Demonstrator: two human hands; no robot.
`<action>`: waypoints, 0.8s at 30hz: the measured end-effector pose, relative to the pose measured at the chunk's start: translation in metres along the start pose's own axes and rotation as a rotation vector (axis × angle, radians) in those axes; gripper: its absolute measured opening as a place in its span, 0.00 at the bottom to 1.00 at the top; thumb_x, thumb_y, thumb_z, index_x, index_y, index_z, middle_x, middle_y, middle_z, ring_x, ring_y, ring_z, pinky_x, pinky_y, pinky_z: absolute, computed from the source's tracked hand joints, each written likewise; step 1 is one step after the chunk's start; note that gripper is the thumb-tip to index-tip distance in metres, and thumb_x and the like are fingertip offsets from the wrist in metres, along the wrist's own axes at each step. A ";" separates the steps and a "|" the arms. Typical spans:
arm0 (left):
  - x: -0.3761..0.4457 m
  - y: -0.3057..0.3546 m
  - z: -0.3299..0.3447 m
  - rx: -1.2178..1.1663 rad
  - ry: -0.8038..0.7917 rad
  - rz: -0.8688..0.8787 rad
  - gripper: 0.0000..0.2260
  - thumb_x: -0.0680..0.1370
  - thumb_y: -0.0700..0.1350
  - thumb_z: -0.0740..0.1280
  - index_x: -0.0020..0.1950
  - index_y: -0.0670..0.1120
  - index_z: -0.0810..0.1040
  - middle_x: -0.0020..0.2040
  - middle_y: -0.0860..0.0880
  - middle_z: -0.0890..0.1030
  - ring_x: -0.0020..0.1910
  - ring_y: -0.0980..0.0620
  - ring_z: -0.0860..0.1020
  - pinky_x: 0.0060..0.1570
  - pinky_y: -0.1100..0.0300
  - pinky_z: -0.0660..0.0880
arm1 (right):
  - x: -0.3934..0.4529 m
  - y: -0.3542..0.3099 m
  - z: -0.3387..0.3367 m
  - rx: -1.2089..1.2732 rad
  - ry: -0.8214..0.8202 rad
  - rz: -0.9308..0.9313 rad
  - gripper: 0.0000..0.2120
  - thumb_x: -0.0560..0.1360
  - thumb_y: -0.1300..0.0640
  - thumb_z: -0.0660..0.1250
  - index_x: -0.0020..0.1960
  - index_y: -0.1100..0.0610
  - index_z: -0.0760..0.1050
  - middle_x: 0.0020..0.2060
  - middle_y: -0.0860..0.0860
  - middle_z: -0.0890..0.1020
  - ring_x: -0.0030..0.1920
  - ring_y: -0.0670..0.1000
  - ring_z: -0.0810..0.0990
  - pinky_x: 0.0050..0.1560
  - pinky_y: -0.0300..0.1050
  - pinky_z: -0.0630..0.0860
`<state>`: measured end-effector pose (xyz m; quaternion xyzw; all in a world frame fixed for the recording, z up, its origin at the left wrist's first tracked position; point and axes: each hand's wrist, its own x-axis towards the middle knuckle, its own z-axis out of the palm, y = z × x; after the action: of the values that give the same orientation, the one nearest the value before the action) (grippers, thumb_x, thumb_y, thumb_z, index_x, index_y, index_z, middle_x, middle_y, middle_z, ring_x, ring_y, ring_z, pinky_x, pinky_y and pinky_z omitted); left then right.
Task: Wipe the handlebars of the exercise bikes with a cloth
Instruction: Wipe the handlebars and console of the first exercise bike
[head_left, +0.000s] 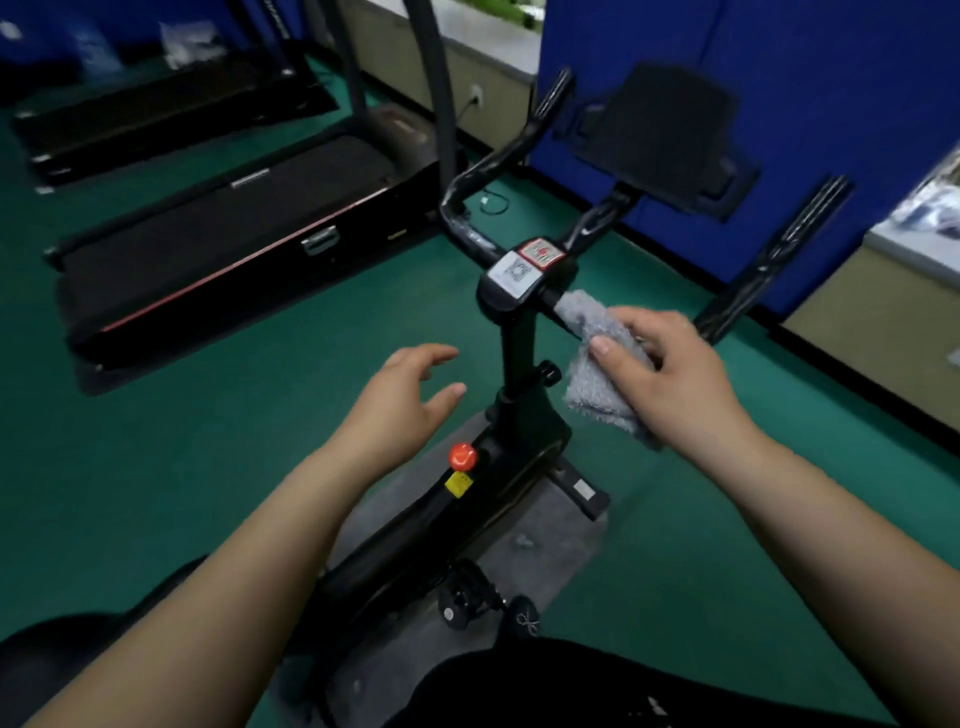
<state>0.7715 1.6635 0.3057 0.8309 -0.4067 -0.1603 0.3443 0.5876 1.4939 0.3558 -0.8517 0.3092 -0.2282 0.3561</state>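
A black exercise bike (519, 338) stands in front of me on a grey mat. Its black handlebar (483, 176) curves up to the left and right of a centre clamp with stickers. My right hand (670, 374) grips a grey fluffy cloth (592, 358) wrapped over the right part of the bar, just beside the clamp. The bar under the cloth is hidden. My left hand (405, 400) hovers left of the bike's post with relaxed, spread fingers, holding nothing. A dark tablet holder (665, 135) sits above the bar.
Two black treadmills (218, 239) lie on the green floor to the left. Blue partition panels (779, 78) stand behind the bike. A red knob (462, 456) sits on the bike frame, with a pedal (467, 597) lower down. A white ledge (914, 249) is at the right.
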 end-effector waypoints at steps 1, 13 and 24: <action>0.015 0.006 0.002 0.009 0.024 0.039 0.18 0.76 0.51 0.66 0.65 0.53 0.71 0.62 0.51 0.73 0.61 0.53 0.72 0.61 0.59 0.68 | 0.011 0.000 -0.004 -0.044 0.031 -0.021 0.12 0.75 0.50 0.67 0.58 0.46 0.78 0.51 0.49 0.74 0.53 0.44 0.71 0.53 0.23 0.63; 0.114 0.022 0.025 0.164 0.178 0.315 0.20 0.76 0.48 0.63 0.68 0.48 0.70 0.68 0.49 0.70 0.67 0.47 0.66 0.66 0.48 0.64 | 0.081 0.028 0.031 -0.483 -0.262 -0.184 0.14 0.73 0.45 0.66 0.56 0.49 0.77 0.59 0.53 0.72 0.58 0.57 0.72 0.56 0.54 0.74; 0.141 0.018 0.036 0.164 0.072 0.502 0.23 0.76 0.49 0.58 0.69 0.43 0.69 0.68 0.47 0.70 0.64 0.47 0.63 0.63 0.45 0.67 | 0.080 0.021 0.055 -0.542 0.012 -0.020 0.16 0.76 0.56 0.65 0.63 0.53 0.73 0.58 0.53 0.79 0.57 0.58 0.77 0.55 0.51 0.73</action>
<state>0.8286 1.5289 0.2951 0.7342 -0.5993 -0.0066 0.3191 0.6701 1.4529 0.3187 -0.9176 0.3528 -0.1455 0.1111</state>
